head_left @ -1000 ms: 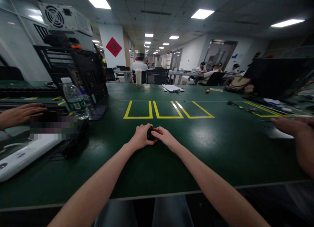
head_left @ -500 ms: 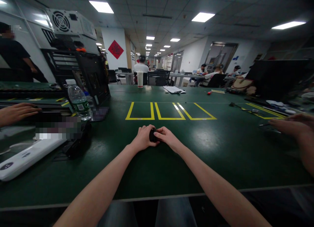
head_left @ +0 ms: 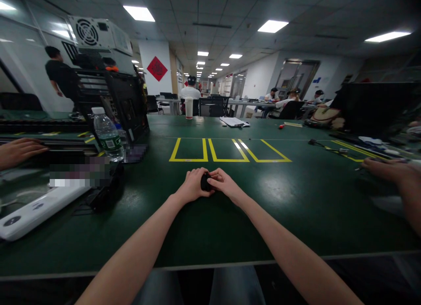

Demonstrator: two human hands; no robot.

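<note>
A small, dark, rounded object is held between my two hands, low over the green table. My left hand wraps around it from the left, its fingers closed over the top and the thumb below. From the right, my right hand pinches its near side with thumb and fingertips. The fingers cover much of the object, and its kind cannot be made out. Just beyond my hands, yellow tape outlines mark the tabletop.
To the left stand a water bottle, an open computer case and a long white device. A paper cup and clipboard are farther back. Other people's hands work at the left and right edges.
My hands stay in nearly the same place around the dark object. A person in the left background has walked to the right. The co-worker's hand at the right has shifted slightly.
</note>
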